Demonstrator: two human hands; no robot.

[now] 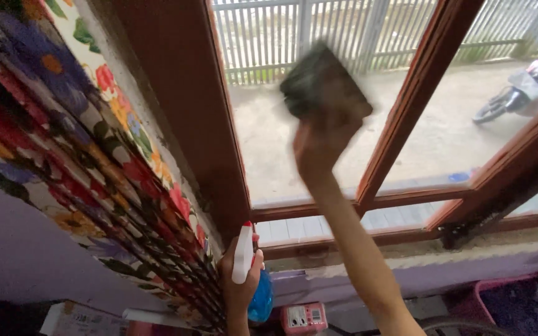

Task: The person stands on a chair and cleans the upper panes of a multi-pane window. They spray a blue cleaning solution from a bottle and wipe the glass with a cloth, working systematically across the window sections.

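Note:
My right hand (320, 144) is raised against the window pane (269, 143) and grips a dark cloth (322, 81), pressed flat on the glass; both are blurred by motion. My left hand (239, 287) hangs low beside the curtain and holds a blue spray bottle (260, 300) with a white and red nozzle (243, 252) pointing up. The glass sits in a reddish-brown wooden frame (406, 106).
A flowered curtain (82, 143) is pulled to the left. Below the window runs a purple wall (443, 270), with a pink socket box (304, 317) and a pink basket (512, 305). Outside stand a white fence (344, 31) and a motorbike (524, 84).

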